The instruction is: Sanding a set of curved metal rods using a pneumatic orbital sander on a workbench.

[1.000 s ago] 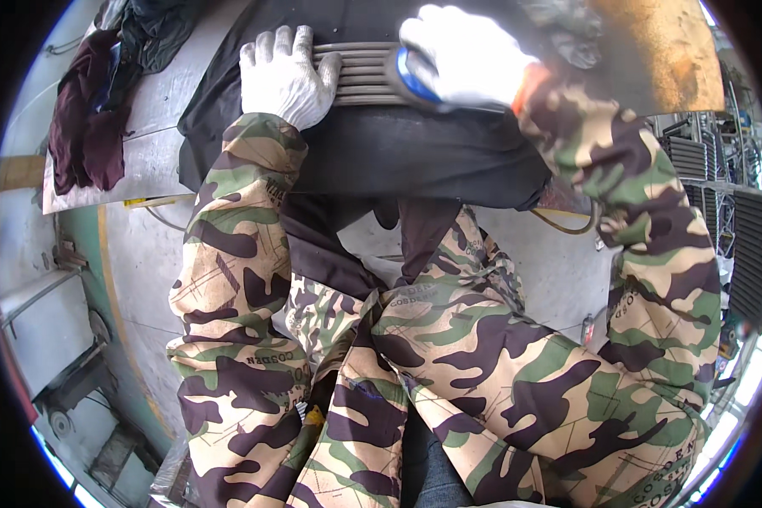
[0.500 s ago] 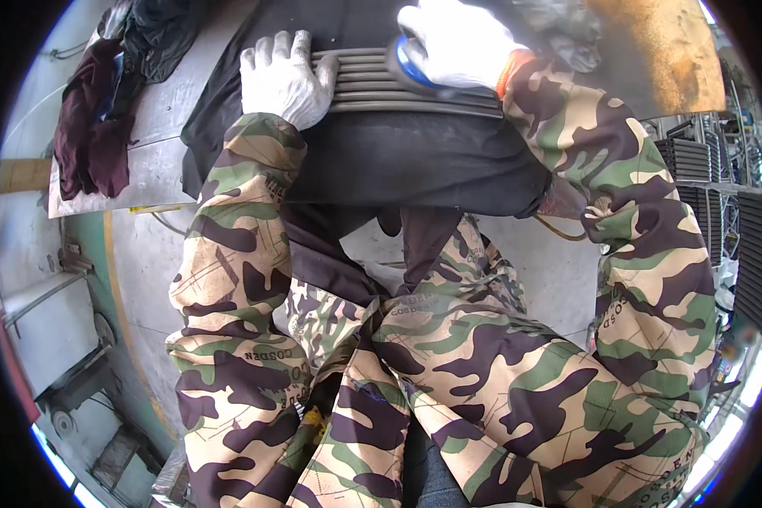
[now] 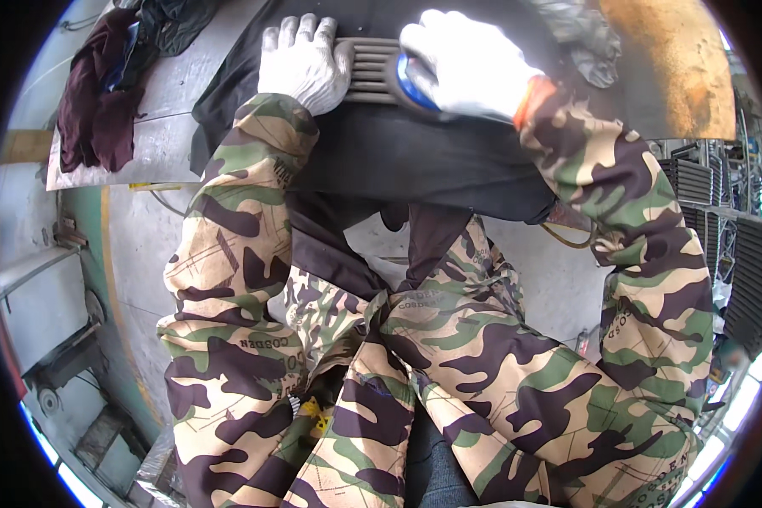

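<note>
A slatted grey metal piece of several parallel bars lies on a black cloth over the table. My left hand, in a white knit glove with greyed fingertips, lies flat over its left end, fingers stretched. My right hand, also gloved in white, is closed round a blue tool with a rounded dark grey pad. The pad sits against the bars and is smeared by motion. My right hand and the tool hide the right part of the slatted piece.
Dark red cloth and a dark garment lie on the table's left side. Clear plastic wrap and a rust-stained board are at the right. Stacked dark slatted pieces stand on a rack beyond the table's right edge.
My right hand with the blue tool has moved slightly nearer to me over the bars. My left hand stays flat on the left end. The whole view has shifted a little.
</note>
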A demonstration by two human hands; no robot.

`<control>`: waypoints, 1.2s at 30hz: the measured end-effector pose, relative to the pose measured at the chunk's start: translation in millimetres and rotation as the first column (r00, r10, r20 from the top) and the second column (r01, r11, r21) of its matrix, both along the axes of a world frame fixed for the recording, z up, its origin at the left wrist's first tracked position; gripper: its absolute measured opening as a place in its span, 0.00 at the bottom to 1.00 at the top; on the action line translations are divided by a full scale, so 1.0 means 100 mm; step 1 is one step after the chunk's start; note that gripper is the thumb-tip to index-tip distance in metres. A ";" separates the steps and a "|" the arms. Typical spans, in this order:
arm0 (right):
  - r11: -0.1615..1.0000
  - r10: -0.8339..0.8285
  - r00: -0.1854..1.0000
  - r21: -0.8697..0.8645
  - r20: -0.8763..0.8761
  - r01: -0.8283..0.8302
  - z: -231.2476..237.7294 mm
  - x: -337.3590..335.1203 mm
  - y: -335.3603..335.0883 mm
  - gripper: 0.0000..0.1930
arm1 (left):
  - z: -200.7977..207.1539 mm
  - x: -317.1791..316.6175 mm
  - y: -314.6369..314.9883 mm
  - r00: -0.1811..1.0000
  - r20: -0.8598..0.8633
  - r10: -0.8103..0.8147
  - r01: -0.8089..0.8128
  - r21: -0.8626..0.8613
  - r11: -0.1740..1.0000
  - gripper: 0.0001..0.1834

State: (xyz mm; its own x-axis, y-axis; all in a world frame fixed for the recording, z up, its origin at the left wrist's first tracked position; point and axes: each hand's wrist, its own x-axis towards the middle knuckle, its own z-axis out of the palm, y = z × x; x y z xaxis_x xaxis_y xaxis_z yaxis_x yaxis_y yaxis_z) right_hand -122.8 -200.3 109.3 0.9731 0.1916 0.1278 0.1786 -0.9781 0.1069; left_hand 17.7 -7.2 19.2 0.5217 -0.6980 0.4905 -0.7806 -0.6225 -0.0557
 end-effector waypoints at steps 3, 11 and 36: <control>0.999 0.012 0.995 0.051 0.097 -0.017 0.12 0.20 0.01 0.13 | -0.05 0.07 0.09 0.986 0.080 0.145 -0.144 -0.020 0.989 0.26; 0.999 -0.007 0.999 -0.042 0.033 0.008 -0.03 0.10 -0.06 0.15 | -0.03 0.06 0.09 0.997 0.056 -0.049 0.051 -0.022 0.998 0.24; 0.999 -0.011 0.998 0.044 0.063 0.008 0.15 0.13 0.01 0.12 | 0.05 -0.35 0.33 1.000 0.027 0.015 -0.013 -0.083 0.996 0.28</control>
State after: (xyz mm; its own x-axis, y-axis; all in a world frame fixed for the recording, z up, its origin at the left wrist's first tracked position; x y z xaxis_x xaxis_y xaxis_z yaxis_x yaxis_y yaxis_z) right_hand -109.6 -199.1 124.2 0.9646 0.1756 0.1969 0.1638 -0.9837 0.0745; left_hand -17.3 25.8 24.6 0.5166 -0.6470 0.5608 -0.7706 -0.6368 -0.0249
